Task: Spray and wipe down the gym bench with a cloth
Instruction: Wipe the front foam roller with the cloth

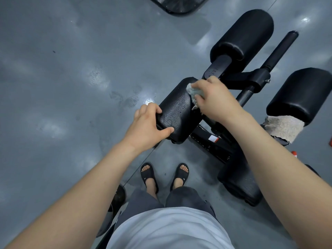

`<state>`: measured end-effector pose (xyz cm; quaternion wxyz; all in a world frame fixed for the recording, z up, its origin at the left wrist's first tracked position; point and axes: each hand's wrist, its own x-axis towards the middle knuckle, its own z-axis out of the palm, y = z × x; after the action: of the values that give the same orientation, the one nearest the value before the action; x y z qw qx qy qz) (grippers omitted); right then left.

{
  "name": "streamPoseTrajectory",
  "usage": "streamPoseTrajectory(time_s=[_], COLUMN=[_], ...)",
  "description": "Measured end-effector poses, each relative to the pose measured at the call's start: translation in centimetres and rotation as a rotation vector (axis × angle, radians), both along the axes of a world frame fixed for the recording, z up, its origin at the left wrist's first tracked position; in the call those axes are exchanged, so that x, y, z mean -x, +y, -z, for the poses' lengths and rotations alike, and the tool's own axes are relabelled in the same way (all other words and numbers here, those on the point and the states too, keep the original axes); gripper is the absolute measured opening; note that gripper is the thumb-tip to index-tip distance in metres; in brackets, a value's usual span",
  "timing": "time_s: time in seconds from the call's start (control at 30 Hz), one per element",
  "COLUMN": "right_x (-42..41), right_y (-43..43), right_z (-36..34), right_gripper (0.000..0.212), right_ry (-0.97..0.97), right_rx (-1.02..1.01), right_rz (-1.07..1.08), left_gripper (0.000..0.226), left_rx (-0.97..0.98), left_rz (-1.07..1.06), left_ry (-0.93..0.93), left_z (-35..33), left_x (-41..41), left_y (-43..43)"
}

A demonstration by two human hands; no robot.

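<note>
Wiping step. Clutched cloth (195, 92) in curled right hand (214, 100), pressed on wet bench pad (181, 128); gripped its end with left hand (148, 122). Next likely needed: strokes over remaining droplets (171, 114).

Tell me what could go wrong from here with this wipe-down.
1. The pad is beaded with droplets where the left hand grips it; that grip may slip.
2. The floor beside the pad looks wet, and open sandals could skid there.
3. The cloth under the right hand is bunched; droplets may be missed.
</note>
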<state>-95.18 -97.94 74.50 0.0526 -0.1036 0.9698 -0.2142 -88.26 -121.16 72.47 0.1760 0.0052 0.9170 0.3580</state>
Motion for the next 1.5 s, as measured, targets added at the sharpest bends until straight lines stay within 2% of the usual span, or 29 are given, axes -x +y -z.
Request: streamPoseTrajectory(time_s=[0.1,0.17,0.43,0.63,0.87,0.93,1.03,1.13,1.23,1.33,1.4,1.5], right_x=[1.1,1.1,-2.9,-1.6,-4.4,-3.9,-2.9,-3.6,-5.3,-5.5,-4.9,-4.3], right_y=[0.3,-0.2,-1.8,-1.5,-3.7,-3.3,-2.7,-3.6,-4.6,-4.1,-3.4,-3.1], right_z=[0.2,0.3,0.0,0.0,-0.5,-0.6,-0.5,-0.5,-0.5,-0.8,-0.8,-0.6], right_gripper=[0.036,0.034,0.033,0.027,0.021,0.023,0.024,0.022,0.030,0.040,0.037,0.022], right_ry=[0.032,0.022,-0.056,-0.011,-0.061,-0.064,-0.010,-0.005,-0.050,-0.129,-0.130,-0.010], right_rx=[-0.015,-0.038,0.020,-0.012,0.028,0.013,-0.045,-0.097,-0.077,-0.016,-0.026,-0.089], right_rz=[0.126,0.127,-0.157,0.102,-0.212,-0.179,-0.007,0.027,-0.088,-0.204,-0.186,-0.096], left_gripper=[0.056,0.056,0.062,0.063,0.066,0.066,0.065,0.058,0.043,0.039,0.040,0.030], left_rx=[-0.002,-0.005,-0.034,-0.035,-0.058,-0.055,-0.053,-0.108,-0.212,-0.187,-0.162,-0.146], left_rz=[-0.022,-0.034,-0.075,-0.081,-0.118,-0.114,-0.098,-0.108,-0.165,-0.201,-0.193,-0.173], left_ry=[0.033,0.050,0.081,0.095,0.098,0.090,0.099,0.070,0.053,0.042,0.000,-0.036], left_z=[0.1,0.3,0.8,1.0,1.1,1.1,0.9,0.9,0.8,0.7,0.9,1.2], left_x=[-0.4,-0.6,-1.1,-1.3,-1.5,-1.5,-1.4,-1.5,-1.4,-1.0,-0.8,-0.7], left_y=[0.4,0.5,0.6,0.5,0.3,0.3,0.1,-0.3,-1.2,-1.9,-2.3,-2.3])
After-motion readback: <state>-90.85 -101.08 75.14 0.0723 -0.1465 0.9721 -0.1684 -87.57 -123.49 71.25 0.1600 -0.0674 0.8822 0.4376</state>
